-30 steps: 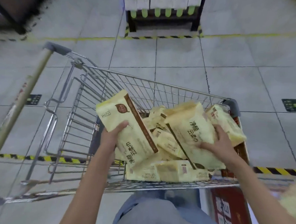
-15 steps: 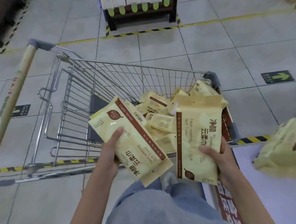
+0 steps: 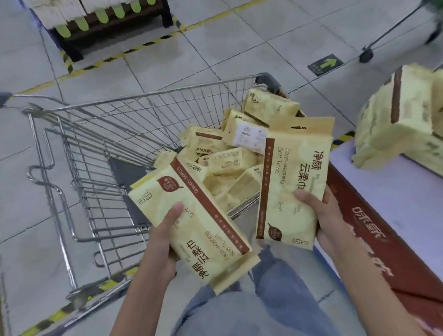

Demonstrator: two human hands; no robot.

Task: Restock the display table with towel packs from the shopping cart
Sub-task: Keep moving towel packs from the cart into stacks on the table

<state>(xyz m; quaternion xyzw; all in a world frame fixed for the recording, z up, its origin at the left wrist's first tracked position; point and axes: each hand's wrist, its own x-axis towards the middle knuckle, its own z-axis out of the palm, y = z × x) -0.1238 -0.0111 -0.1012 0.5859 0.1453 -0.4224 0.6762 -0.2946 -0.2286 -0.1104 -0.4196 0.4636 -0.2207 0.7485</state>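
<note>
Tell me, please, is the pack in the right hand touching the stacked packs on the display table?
Apart. The head view shows bare table top between the right hand's pack and the stacked packs.

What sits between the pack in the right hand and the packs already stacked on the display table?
In the head view, only bare lavender tabletop and its red front edge separate the right-hand pack from the stacked packs.

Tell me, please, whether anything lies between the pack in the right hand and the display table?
Nothing visible does. The pack in the right hand sits beside the display table, whose near top is bare; stacked packs occupy only its far end.
</note>
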